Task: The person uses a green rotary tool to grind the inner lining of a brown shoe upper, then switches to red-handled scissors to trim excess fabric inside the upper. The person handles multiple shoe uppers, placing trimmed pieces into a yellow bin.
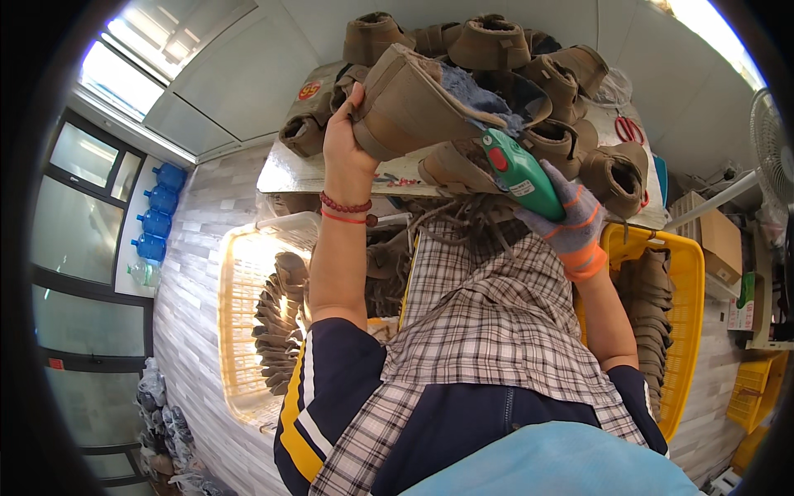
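My left hand point(346, 140) is bare, with red bead bracelets on the wrist, and grips the sole end of a tan boot point(422, 103) held up over the table edge. A blue-grey lining shows at the boot's opening. My right hand point(571, 217) wears a grey glove with orange stripes and holds a green power tool point(521, 172) with a red button. The tool's tip is pressed against the boot's upper. A checked apron covers my lap below both hands.
Several tan boots point(571, 74) crowd the metal table point(289, 169), with red scissors point(628, 128) at its right. A pale basket point(236, 331) of boot uppers stands at my left, a yellow basket point(686, 273) of them at my right. Blue water bottles point(161, 211) line the far left wall.
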Demonstrator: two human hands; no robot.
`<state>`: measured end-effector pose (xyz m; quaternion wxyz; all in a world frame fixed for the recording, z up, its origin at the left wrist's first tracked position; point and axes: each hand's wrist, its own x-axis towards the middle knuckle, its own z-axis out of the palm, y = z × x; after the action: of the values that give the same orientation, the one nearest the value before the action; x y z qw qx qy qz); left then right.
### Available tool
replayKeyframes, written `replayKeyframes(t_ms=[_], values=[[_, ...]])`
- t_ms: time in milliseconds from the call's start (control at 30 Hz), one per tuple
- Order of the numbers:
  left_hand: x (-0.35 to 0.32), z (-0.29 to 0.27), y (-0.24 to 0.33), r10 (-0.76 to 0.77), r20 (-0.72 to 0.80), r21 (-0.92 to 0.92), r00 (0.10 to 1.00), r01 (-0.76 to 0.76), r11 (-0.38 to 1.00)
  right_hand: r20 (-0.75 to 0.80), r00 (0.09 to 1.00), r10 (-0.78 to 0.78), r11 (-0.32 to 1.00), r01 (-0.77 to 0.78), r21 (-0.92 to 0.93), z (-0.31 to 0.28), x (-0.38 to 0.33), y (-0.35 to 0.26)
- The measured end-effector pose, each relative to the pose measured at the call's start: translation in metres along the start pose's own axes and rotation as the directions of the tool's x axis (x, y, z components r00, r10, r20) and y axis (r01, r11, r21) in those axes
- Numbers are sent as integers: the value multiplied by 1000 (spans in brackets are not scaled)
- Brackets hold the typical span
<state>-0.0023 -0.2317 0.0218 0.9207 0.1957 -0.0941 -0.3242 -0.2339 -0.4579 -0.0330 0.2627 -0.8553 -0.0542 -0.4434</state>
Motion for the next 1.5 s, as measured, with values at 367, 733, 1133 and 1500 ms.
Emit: replayKeyframes(t_ms=[367, 733, 1133, 1500], values=[[-27, 19, -23, 207, 257, 180, 944, -257, 950, 131, 975, 179, 950, -206, 235, 1, 11, -14], [-36, 10, -41, 206, 418, 454, 885, -400, 796, 169, 929, 329, 724, -363, 587, 18, 13, -11], [-36, -21, -53, 250, 640, 768, 727, -617, -173, 179, 874, 452, 699, -472, 537, 13, 24, -18], [-49, -38, -44, -43, 771, 521, 635, -669, -531, 335, 765, 550, 372, -584, 722, 4, 36, -24]])
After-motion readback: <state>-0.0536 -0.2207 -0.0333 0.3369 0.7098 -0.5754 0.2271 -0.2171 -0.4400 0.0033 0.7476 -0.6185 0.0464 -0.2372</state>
